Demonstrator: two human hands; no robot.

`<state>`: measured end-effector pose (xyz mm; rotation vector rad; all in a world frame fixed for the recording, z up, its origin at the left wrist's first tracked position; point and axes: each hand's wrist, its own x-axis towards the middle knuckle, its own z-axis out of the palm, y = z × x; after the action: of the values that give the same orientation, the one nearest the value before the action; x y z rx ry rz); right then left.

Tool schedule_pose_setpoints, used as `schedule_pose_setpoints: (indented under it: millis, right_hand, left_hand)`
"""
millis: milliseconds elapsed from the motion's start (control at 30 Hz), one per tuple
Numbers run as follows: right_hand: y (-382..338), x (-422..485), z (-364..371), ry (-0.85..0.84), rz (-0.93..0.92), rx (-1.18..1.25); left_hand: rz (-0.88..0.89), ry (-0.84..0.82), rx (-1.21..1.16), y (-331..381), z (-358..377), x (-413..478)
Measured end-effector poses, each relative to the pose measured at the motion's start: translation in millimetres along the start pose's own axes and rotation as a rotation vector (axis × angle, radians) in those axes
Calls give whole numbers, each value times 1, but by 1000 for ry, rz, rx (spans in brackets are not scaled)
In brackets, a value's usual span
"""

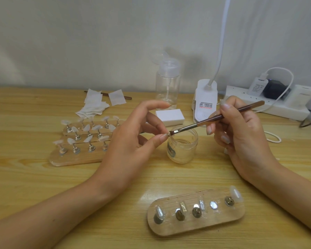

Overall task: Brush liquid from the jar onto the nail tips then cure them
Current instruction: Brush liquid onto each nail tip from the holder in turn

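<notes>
As the left hand [133,139] pinches a nail tip [168,134], the brush [190,126] touches it.

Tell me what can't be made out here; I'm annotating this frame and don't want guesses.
All in the head view:
- The nail tip pinched by the left hand is nearly all hidden by fingertips and the bristles of the brush held by the right hand.
- The jar: label blurred, liquid level unclear.
- The white lamp: neck cut off by the top edge, head unseen.
- The second brush: middle hidden under the wipes.
</notes>
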<state>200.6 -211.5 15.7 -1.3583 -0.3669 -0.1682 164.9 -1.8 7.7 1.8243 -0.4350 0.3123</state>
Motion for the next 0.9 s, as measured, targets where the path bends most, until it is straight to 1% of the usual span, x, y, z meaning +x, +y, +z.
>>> schedule_pose_setpoints:
  millis: [233, 333, 433, 567, 900]
  right_hand:
    - [1, 0, 0, 68, 26, -87]
    - [0, 0, 0, 91, -3, -47]
    - [-1, 0, 0, 55, -38, -3]
    - [-1, -1, 2, 10, -45, -28]
    - [-1, -1, 2, 40, -39, -58]
  left_hand:
    - [-1, -5, -19, 0, 0, 0]
    - [0, -8, -28, -1, 0, 0]
    - [0, -11, -31, -1, 0, 0]
    - [4, -13, -39, -1, 0, 0]
    - [15, -12, -44, -1, 0, -1]
